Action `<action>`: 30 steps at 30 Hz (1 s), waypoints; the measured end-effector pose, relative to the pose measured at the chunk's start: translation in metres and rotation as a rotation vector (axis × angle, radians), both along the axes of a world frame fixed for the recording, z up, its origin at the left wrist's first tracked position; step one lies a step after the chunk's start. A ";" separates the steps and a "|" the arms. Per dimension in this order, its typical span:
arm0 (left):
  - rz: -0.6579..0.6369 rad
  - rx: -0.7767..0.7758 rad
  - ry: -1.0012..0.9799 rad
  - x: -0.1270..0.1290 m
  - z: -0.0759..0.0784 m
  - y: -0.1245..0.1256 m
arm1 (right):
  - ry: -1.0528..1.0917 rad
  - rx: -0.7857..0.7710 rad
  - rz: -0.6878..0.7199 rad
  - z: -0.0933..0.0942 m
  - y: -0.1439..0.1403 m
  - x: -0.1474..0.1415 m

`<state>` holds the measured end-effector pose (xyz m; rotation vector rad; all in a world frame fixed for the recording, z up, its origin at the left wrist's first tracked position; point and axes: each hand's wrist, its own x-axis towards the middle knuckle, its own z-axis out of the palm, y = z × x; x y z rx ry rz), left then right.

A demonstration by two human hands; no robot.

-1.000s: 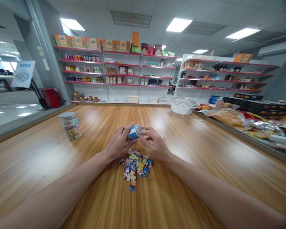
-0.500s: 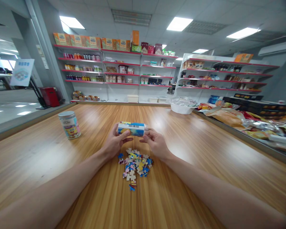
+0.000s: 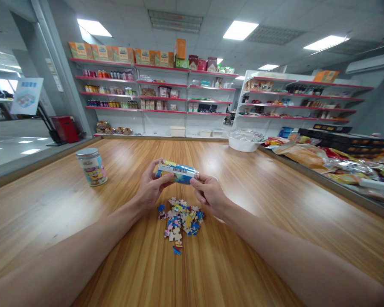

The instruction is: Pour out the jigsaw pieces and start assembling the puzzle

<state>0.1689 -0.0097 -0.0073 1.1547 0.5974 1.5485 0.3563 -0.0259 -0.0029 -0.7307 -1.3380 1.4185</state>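
A small cylindrical can (image 3: 181, 174) with a blue printed wrapper and a barcode lies sideways in the air between my hands, its right end tilted slightly down. My left hand (image 3: 151, 185) wraps round its left end, thumb across the front. At the other end, the fingers of my right hand (image 3: 211, 195) pinch the threaded rim. Beneath the can, a loose heap of jigsaw puzzle pieces (image 3: 182, 221) is spread over the wooden table, some picture side up and some showing plain backs.
To the left stands a printed jar (image 3: 92, 168) with a grey lid. A white basin (image 3: 245, 144) covered in clear plastic sits at the far right of the table (image 3: 141, 264). Packaged snacks (image 3: 310, 157) fill the area beyond the right edge. Stocked shelves (image 3: 161, 111) line the back.
The can has gone from nearly level to tilted, right end lower. My right hand's fingers have curled in more at the rim. The pieces and the jar have stayed put.
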 end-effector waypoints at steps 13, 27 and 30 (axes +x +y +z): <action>0.133 -0.009 0.095 0.004 0.002 -0.001 | 0.119 -0.203 -0.087 -0.007 0.004 -0.004; 0.192 -0.032 0.102 0.003 0.003 0.000 | 0.068 -0.248 -0.071 -0.006 0.008 0.002; 0.161 -0.037 0.103 0.003 0.003 -0.001 | 0.080 -0.236 -0.007 -0.001 0.004 0.003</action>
